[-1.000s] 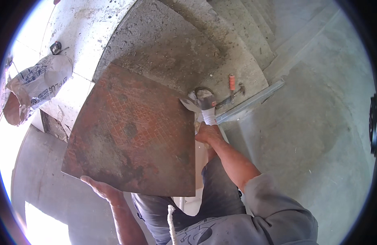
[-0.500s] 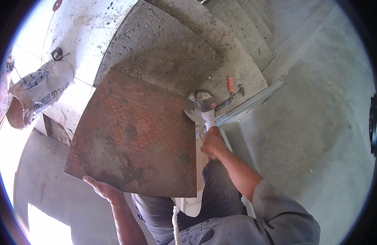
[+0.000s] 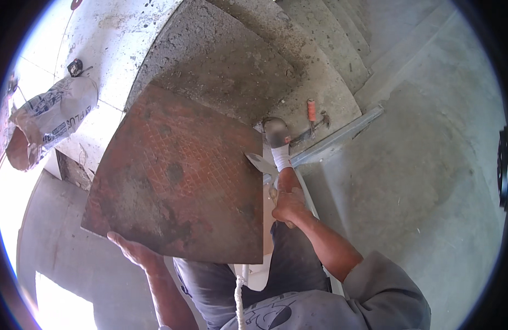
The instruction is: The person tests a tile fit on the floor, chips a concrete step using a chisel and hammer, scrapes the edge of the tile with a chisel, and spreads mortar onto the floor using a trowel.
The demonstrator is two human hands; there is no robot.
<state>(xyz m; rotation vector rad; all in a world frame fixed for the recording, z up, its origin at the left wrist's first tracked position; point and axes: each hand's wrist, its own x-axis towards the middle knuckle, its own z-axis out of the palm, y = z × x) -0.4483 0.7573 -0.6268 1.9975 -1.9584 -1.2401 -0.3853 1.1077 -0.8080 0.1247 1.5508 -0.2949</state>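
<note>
A large tile point(image 3: 182, 181), its reddish underside with a grid pattern facing up and smeared with grey mortar, lies across the middle of the view above my left leg. At its near left edge my left hand point(image 3: 134, 250) grips it, thumb along the rim and the other fingers hidden underneath. My right hand point(image 3: 290, 206) is closed around the handle of a trowel point(image 3: 260, 163). The trowel's pointed metal blade is at the tile's right edge, slightly overlapping it in view; I cannot tell if they touch.
Beyond the tile is a rough concrete step point(image 3: 221, 60), with more steps point(image 3: 325, 38) rising behind. An orange-handled hammer point(image 3: 311, 113) rests near a metal bar point(image 3: 342, 135). At left, an opened paper sack point(image 3: 56, 121) and a tape measure point(image 3: 75, 67) lie on pale slabs point(image 3: 108, 49).
My right hand has drawn back a little toward me, and the trowel blade shows more clearly. The tile and my left hand have shifted slightly left.
</note>
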